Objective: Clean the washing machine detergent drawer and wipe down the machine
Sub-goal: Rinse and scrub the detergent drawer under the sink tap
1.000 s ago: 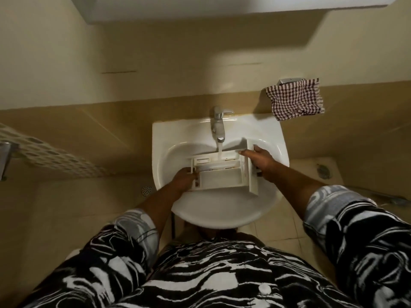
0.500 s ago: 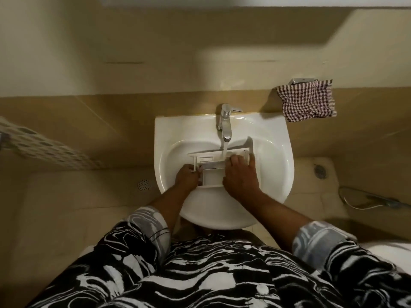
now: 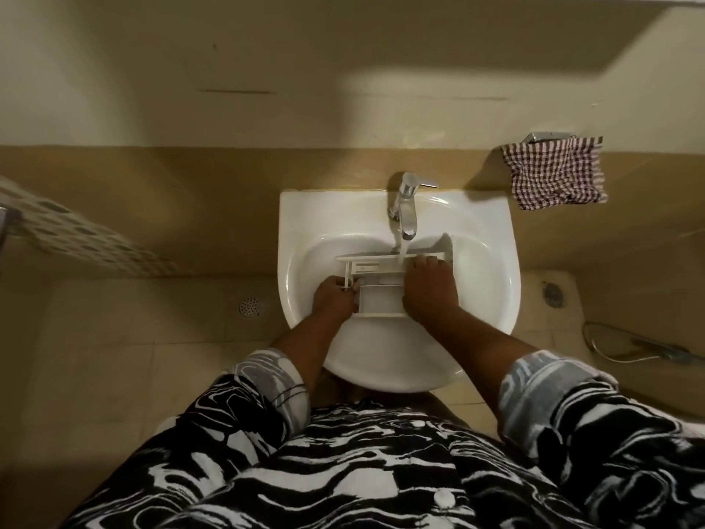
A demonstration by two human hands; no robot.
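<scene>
The white plastic detergent drawer (image 3: pixel 381 295) lies inside the white sink (image 3: pixel 480 269), under water running from the chrome tap (image 3: pixel 406 208). My left hand (image 3: pixel 333 299) grips the drawer's left end, with the thumb on the frame. My right hand (image 3: pixel 429 288) lies over the drawer's right half, fingers reaching into the compartments by the water stream. That hand hides the drawer's right part. The washing machine is out of view.
A red-and-white checked cloth (image 3: pixel 555 171) hangs on a wall holder right of the sink. A floor drain (image 3: pixel 250 307) sits left of the basin, another drain (image 3: pixel 553 294) to the right. A metal hose (image 3: pixel 641 347) lies on the floor at far right.
My right hand left the drawer's right end and came down over its right half, into the compartments. The drawer's front panel is now hidden. My left hand keeps its hold.
</scene>
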